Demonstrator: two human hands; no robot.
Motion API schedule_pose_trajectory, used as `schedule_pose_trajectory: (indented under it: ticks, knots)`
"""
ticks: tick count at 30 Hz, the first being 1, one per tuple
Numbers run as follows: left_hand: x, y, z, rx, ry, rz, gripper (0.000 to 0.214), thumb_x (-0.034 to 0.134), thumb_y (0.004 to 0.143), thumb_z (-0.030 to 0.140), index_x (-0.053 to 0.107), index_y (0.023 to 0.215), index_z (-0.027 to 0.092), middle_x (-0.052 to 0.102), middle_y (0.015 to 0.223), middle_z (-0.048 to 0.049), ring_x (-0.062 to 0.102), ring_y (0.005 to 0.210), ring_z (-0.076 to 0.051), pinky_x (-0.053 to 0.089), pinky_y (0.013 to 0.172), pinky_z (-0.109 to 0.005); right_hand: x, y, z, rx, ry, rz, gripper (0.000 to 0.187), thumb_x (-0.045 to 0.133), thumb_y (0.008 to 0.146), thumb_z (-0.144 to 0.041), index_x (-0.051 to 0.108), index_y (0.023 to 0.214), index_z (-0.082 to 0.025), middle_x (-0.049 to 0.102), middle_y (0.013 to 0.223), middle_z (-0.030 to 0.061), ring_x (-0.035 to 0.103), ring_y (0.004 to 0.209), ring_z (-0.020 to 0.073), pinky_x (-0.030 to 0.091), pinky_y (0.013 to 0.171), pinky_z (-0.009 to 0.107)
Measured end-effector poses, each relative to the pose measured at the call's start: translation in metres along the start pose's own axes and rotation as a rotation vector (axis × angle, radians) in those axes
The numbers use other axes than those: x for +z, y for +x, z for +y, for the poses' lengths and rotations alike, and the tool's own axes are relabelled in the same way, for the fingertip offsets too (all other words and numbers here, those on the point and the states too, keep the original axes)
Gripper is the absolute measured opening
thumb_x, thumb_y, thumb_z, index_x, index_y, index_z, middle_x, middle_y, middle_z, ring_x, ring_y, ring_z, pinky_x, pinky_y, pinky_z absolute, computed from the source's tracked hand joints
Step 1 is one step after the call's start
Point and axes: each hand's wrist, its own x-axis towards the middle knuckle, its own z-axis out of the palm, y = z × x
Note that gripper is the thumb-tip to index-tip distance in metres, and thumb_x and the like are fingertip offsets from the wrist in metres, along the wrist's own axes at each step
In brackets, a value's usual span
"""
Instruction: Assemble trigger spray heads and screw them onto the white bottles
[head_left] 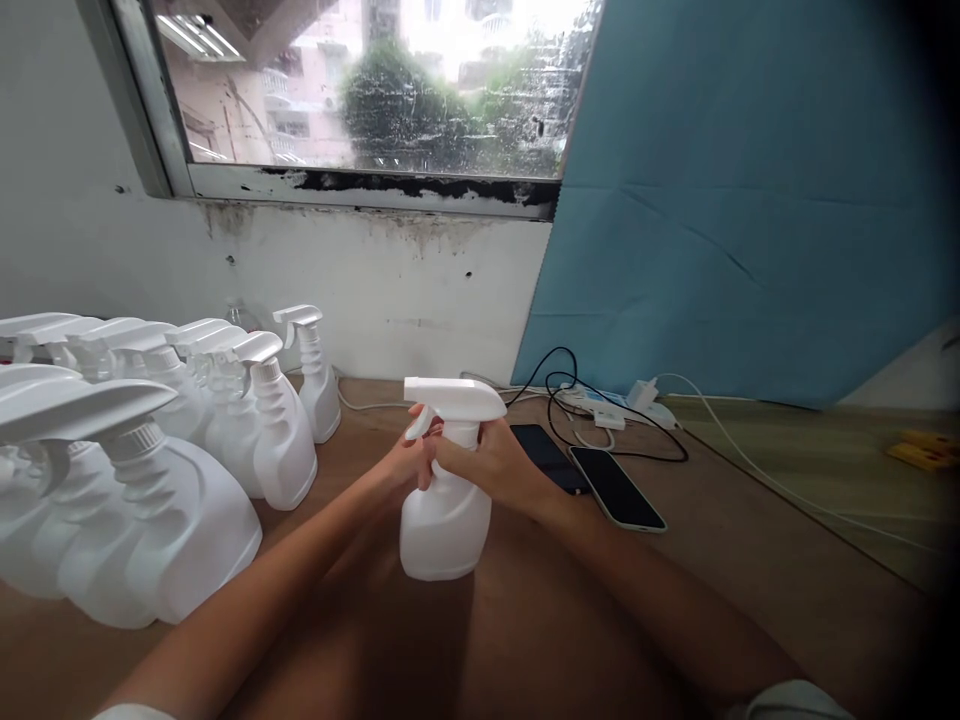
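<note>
A white spray bottle (444, 525) stands upright on the brown table (750, 540) in front of me. Its trigger head (454, 398) points left. My right hand (491, 462) is wrapped round the bottle's neck just under the head. My left hand (405, 462) is closed on the neck and collar from the left side, below the trigger. Both forearms reach in from the bottom edge.
Several more white spray bottles (187, 470) stand crowded at the left. Two dark phones (615, 487) lie right of the held bottle, with black and white cables and a power strip (607, 405) behind. A window and a blue sheet (750, 220) back the table.
</note>
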Motion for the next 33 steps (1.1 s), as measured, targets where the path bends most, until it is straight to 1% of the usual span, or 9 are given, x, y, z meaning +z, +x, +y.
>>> schedule_pose_trajectory:
  ticks: [3,7,10,12,15,20,25,29,33]
  knots:
    - [-0.004,0.002,-0.007,-0.066,-0.005,-0.027,0.029,0.071,0.067,0.029,0.062,0.089,0.013,0.06,0.068,-0.0015,0.056,0.063,-0.014,0.043,0.059,-0.024,-0.009,0.005,0.013,0.01,-0.107,0.069,0.016,0.051,0.078,-0.014,0.066,0.085,-0.017,0.065,0.066,-0.0017,0.062,0.069,0.0137,0.051,0.074,0.029]
    - [-0.004,-0.015,-0.021,-0.05,0.074,0.084,0.039,0.061,0.079,0.048,0.061,0.091,0.011,0.06,0.075,-0.0029,0.053,0.067,-0.014,0.041,0.059,-0.023,-0.023,0.011,0.029,-0.067,-0.286,0.219,0.01,0.059,0.078,-0.024,0.063,0.084,-0.017,0.068,0.082,0.0021,0.063,0.078,0.0169,0.05,0.075,0.031]
    - [-0.005,-0.043,-0.027,0.077,0.256,0.063,0.043,0.046,0.09,0.053,0.059,0.105,0.015,0.062,0.091,-0.0049,0.056,0.083,-0.017,0.045,0.072,-0.027,-0.024,0.003,0.044,-0.09,-0.409,0.33,0.035,0.069,0.075,-0.037,0.057,0.102,-0.018,0.066,0.096,0.0061,0.062,0.084,0.0206,0.05,0.077,0.035]
    - [-0.007,-0.062,-0.027,0.133,0.411,0.037,0.041,0.044,0.092,0.051,0.056,0.113,0.017,0.062,0.1,-0.0057,0.057,0.093,-0.02,0.046,0.079,-0.029,-0.02,-0.012,0.059,-0.092,-0.457,0.375,0.056,0.073,0.071,-0.041,0.049,0.116,-0.018,0.062,0.108,0.0092,0.061,0.092,0.0237,0.049,0.082,0.038]
    - [-0.012,-0.079,-0.025,0.171,0.62,0.034,0.043,0.052,0.089,0.048,0.05,0.122,0.019,0.062,0.107,-0.0069,0.058,0.096,-0.021,0.048,0.08,-0.031,-0.012,-0.041,0.089,-0.058,-0.502,0.345,0.082,0.076,0.068,-0.045,0.033,0.133,-0.019,0.053,0.124,0.0136,0.055,0.109,0.0286,0.047,0.09,0.042]
    - [-0.026,-0.081,-0.032,0.295,0.928,0.101,0.057,0.059,0.086,0.035,0.036,0.136,0.024,0.048,0.132,-0.0107,0.051,0.116,-0.025,0.045,0.097,-0.038,-0.003,-0.063,0.13,0.1,-0.422,0.151,0.057,0.065,0.082,-0.04,0.04,0.13,-0.02,0.053,0.121,0.0115,0.054,0.11,0.0248,0.047,0.091,0.039]
    - [-0.035,-0.077,-0.044,0.428,0.986,0.244,0.076,0.053,0.088,0.024,0.009,0.15,0.025,0.023,0.15,-0.0139,0.027,0.14,-0.026,0.029,0.114,-0.045,-0.003,-0.032,0.146,0.154,-0.234,0.079,0.057,0.071,0.078,-0.031,0.044,0.127,-0.022,0.059,0.114,0.0068,0.057,0.099,0.0196,0.048,0.085,0.036]
    - [-0.036,-0.079,-0.043,0.392,1.071,0.394,0.079,0.054,0.087,0.023,0.007,0.151,0.028,0.018,0.154,-0.0118,0.02,0.144,-0.027,0.025,0.116,-0.048,-0.002,0.007,0.164,0.187,-0.07,0.08,0.059,0.077,0.07,-0.03,0.048,0.121,-0.021,0.062,0.109,0.0062,0.059,0.093,0.0186,0.05,0.08,0.034]
    - [-0.038,-0.079,-0.034,0.39,1.235,0.457,0.082,0.055,0.086,0.022,0.005,0.151,0.03,0.007,0.159,-0.0097,0.009,0.147,-0.029,0.02,0.117,-0.054,0.006,0.042,0.185,0.163,0.107,-0.03,0.065,0.081,0.063,-0.031,0.048,0.118,-0.022,0.064,0.102,0.0036,0.061,0.089,0.0173,0.052,0.077,0.032]
